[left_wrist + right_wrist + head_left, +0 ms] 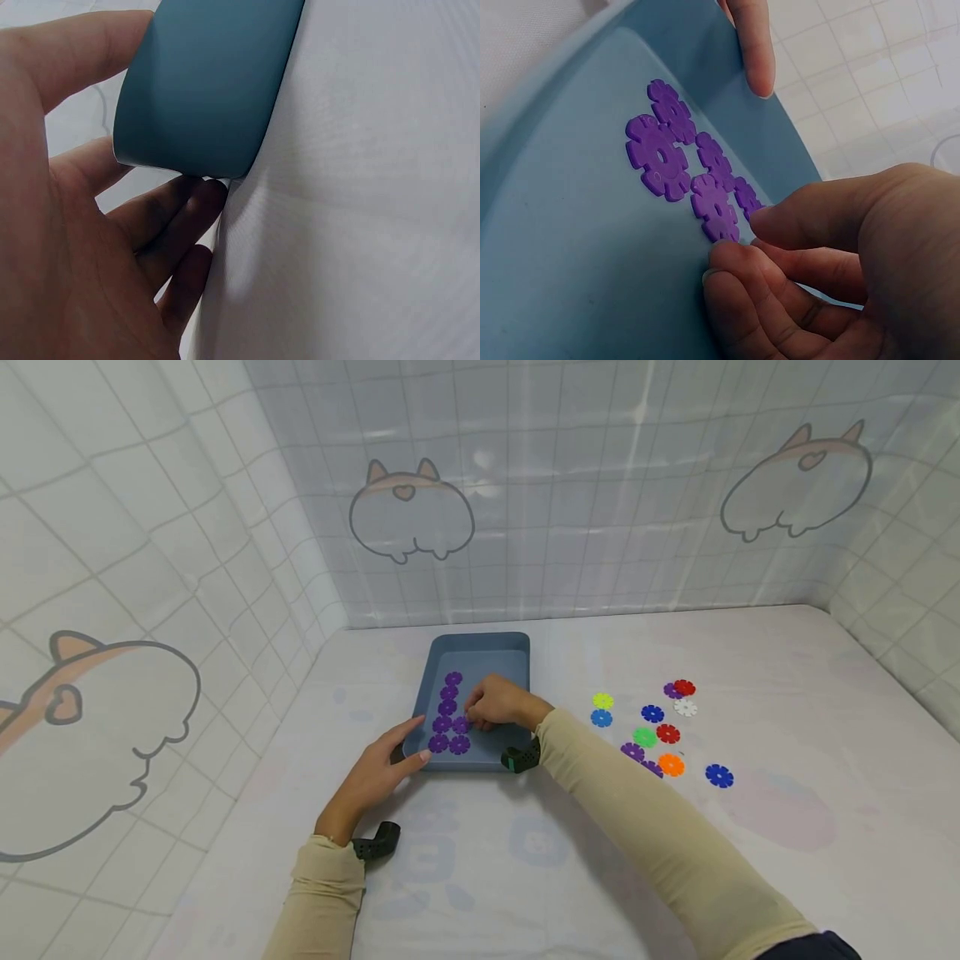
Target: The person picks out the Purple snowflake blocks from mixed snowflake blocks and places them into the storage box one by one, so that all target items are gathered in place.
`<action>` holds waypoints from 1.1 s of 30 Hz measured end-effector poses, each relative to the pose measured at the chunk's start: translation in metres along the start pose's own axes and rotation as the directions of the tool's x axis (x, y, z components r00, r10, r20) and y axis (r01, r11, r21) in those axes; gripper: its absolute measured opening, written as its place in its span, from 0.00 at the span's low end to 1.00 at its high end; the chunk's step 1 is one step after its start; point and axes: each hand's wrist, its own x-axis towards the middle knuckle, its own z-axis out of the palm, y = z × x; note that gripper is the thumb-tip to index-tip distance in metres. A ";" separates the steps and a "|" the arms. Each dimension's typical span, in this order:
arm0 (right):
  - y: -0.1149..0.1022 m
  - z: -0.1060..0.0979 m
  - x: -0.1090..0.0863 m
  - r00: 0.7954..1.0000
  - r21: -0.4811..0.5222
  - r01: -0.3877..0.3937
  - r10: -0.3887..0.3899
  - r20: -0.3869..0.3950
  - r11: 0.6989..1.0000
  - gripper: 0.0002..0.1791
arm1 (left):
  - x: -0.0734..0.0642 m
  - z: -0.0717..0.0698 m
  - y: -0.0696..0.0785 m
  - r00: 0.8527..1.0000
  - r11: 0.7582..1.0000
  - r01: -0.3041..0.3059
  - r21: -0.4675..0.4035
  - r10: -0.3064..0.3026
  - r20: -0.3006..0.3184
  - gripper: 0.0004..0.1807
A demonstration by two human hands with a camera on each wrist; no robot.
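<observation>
Purple snowflake discs [453,678] with notched edges lie flat in a blue-grey tray [491,664], in a column that widens to pairs towards the front. My right hand [495,700] is inside the tray with fingers curled. Its thumb and index fingertips close on the edge of a purple snowflake disc [716,210], partly covering it and the disc beside it. My left hand [378,770] holds the tray's front left corner, thumb at the front rim. In the left wrist view, its other fingers [169,221] curl in under the tray's corner.
Right of the tray, loose snowflake discs lie on the white cloth: yellow [602,701], green [645,737], orange [671,765], blue [720,776], and several others in red, white and purple. A tile-patterned curtain [555,502] rises behind and at both sides.
</observation>
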 end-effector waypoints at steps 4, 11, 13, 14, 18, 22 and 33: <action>0.001 0.000 0.000 1.000 0.002 0.000 0.000 -0.003 1.000 0.10 | 0.001 0.000 0.000 1.000 1.000 -0.001 0.004 0.001 -0.001 0.39; 0.001 -0.002 -0.005 1.000 0.032 0.008 -0.008 -0.016 0.999 0.12 | 0.001 0.001 0.000 1.000 1.000 0.007 0.018 -0.007 0.000 0.39; -0.001 -0.003 -0.008 1.000 0.056 0.017 -0.016 -0.022 0.998 0.14 | 0.000 0.001 0.000 1.000 1.000 0.010 0.021 -0.010 0.001 0.39; -0.001 -0.004 -0.010 0.999 0.070 0.023 -0.021 -0.026 0.997 0.14 | 0.000 0.000 0.000 1.000 1.000 0.011 0.021 -0.011 0.001 0.39; -0.002 -0.007 -0.015 0.998 0.126 0.056 -0.052 -0.037 0.990 0.16 | 0.000 0.000 0.002 1.000 1.000 0.012 0.016 -0.012 0.000 0.39; -0.003 -0.010 -0.020 0.996 0.169 0.083 -0.078 -0.038 0.982 0.17 | 0.000 0.000 0.002 1.000 1.000 0.007 0.015 -0.007 0.000 0.39; 0.008 -0.025 -0.048 0.990 0.268 0.118 -0.093 -0.105 0.956 0.20 | -0.001 0.000 0.000 1.000 1.000 -0.011 0.015 0.011 -0.001 0.39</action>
